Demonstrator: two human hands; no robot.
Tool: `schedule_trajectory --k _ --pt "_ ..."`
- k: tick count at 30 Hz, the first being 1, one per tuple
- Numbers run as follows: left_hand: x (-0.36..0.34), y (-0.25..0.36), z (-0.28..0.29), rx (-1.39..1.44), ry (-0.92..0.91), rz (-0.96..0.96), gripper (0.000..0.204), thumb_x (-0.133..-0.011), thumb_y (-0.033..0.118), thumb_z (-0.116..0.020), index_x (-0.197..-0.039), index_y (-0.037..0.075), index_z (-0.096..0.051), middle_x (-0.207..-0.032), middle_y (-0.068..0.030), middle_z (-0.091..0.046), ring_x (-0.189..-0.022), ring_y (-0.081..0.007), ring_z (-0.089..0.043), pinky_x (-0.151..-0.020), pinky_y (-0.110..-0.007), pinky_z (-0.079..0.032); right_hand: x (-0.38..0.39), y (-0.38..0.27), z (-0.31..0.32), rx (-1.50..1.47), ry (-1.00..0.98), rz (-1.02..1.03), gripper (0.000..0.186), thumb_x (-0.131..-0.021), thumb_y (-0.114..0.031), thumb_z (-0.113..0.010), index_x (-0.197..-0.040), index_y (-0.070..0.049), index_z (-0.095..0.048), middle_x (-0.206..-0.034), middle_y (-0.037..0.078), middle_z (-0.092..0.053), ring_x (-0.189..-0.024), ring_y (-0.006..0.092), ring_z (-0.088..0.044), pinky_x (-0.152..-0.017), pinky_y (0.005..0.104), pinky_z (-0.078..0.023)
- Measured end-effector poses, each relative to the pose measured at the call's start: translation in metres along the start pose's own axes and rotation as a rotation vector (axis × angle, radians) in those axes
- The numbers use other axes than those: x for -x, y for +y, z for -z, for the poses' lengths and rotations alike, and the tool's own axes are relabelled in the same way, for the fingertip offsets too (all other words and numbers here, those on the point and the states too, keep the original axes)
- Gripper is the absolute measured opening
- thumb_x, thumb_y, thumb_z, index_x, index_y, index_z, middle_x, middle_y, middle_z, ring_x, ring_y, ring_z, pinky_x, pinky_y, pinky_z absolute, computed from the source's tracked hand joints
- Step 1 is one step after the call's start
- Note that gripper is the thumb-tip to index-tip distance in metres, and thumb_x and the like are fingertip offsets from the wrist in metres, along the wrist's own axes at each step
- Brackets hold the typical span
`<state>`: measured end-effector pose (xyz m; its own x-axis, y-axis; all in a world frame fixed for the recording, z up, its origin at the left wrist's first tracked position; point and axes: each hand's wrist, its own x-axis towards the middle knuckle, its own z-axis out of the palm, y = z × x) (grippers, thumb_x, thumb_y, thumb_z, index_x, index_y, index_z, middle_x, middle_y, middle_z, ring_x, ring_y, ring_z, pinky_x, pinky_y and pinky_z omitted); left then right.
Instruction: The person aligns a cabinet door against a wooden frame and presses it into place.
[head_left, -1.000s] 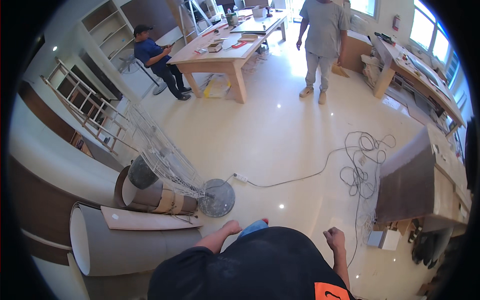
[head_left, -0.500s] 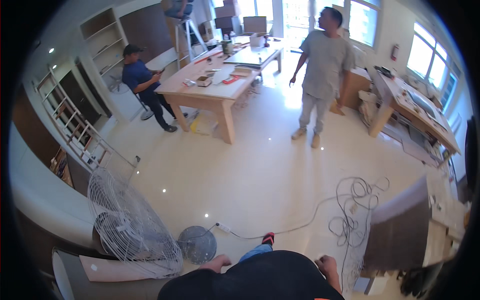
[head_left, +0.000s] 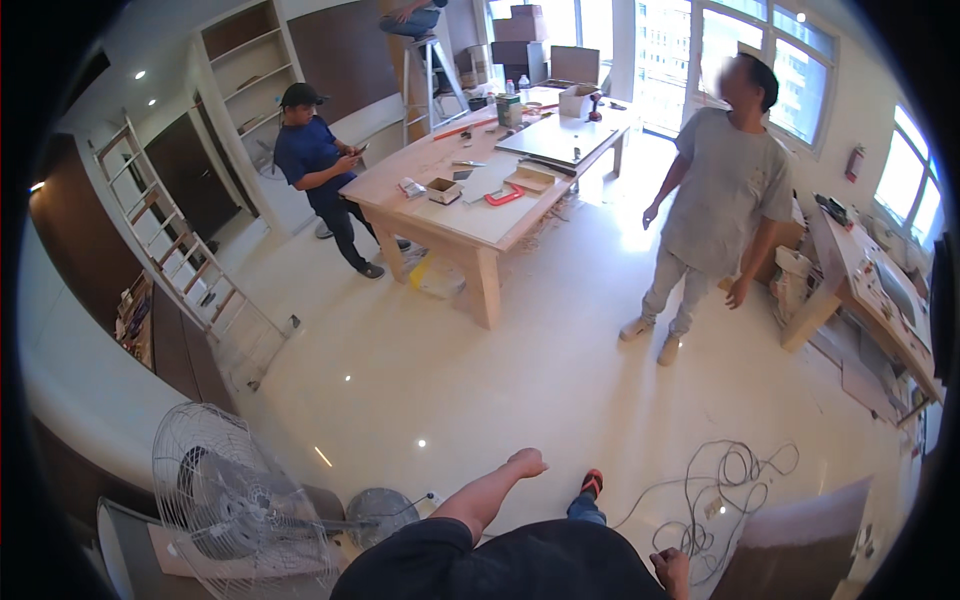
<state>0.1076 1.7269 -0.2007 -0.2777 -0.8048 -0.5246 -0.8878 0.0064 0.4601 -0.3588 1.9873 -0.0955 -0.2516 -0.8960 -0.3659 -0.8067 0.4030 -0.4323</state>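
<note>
My left hand is stretched out in front of me over the pale glossy floor, its fingers loosely curled, and nothing shows in it. Low at my right side hangs my right hand, fingers curled in, with no object visible in it. A wire-caged floor fan lies tilted to my left, its round grey base close to my left forearm. Near my right hand, a tangle of black cable is spread on the floor. My foot in a red and black sandal shows ahead.
A wooden worktable bears a red clamp, an open box and a white panel. A person in grey stands right of it, a person in blue left. A ladder leans left; a dark board lies right.
My left hand has swung forward and up from beside my body. My view has shifted, bringing the table and people closer. The person in grey has turned slightly.
</note>
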Motion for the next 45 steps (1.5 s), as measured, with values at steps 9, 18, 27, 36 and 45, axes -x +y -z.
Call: schedule_trajectory --k 9,18,27,36,45 --pt "0.009 -0.072 0.004 -0.056 -0.108 0.248 0.037 -0.085 0.015 -0.057 -0.115 0.009 -0.077 -0.118 -0.0242 -0.073 -0.115 -0.0413 -0.069 -0.095 -0.049 -0.056 -0.287 -0.062 0.097 -0.016 0.022 0.245 0.033 -0.080 -0.034 -0.080 -0.084 -0.001 -0.077 -0.079 0.022 -0.073 -0.080 0.0388 -0.074 -0.077 0.0478 -0.058" --pt "-0.060 0.005 0.154 1.422 0.486 0.403 0.030 -0.097 0.032 -0.069 -0.103 0.003 -0.071 -0.099 -0.0108 -0.073 -0.086 -0.0222 -0.072 -0.073 -0.037 -0.058 -0.474 -0.303 0.129 -0.789 -0.784 0.183 0.063 -0.102 -0.055 -0.058 -0.128 0.002 -0.063 -0.117 0.018 -0.072 -0.105 0.0330 -0.071 -0.088 0.0461 -0.057" --pt "-0.221 0.168 0.445 1.268 -0.050 -0.935 0.034 -0.104 0.015 -0.060 -0.133 -0.003 -0.063 -0.132 -0.0143 -0.068 -0.119 -0.0224 -0.067 -0.106 -0.042 -0.052 -0.595 -0.543 0.052 -1.180 -1.319 0.584 0.099 -0.099 -0.079 -0.035 -0.147 0.007 -0.045 -0.142 0.024 -0.058 -0.135 0.0371 -0.055 -0.120 0.0560 -0.035" --pt "-0.366 0.049 0.518 0.497 0.369 -0.316 0.041 -0.096 0.028 -0.072 -0.121 -0.005 -0.069 -0.120 -0.0187 -0.074 -0.105 -0.0276 -0.072 -0.095 -0.036 -0.056 -0.652 -0.641 0.205 -1.746 -1.056 0.172 0.084 -0.100 -0.067 -0.052 -0.147 0.002 -0.045 -0.138 0.025 -0.061 -0.129 0.0428 -0.059 -0.111 0.0590 -0.045" --pt "-0.523 0.055 0.578 0.971 0.084 -0.616 0.042 -0.087 0.029 -0.079 -0.121 0.004 -0.071 -0.103 -0.0153 -0.073 -0.111 -0.0278 -0.067 -0.093 -0.041 -0.055 -0.755 -0.741 0.185 -0.150 -0.234 1.123 0.058 -0.090 -0.026 -0.077 -0.141 -0.005 -0.057 -0.139 0.018 -0.061 -0.124 0.0377 -0.061 -0.107 0.0478 -0.049"
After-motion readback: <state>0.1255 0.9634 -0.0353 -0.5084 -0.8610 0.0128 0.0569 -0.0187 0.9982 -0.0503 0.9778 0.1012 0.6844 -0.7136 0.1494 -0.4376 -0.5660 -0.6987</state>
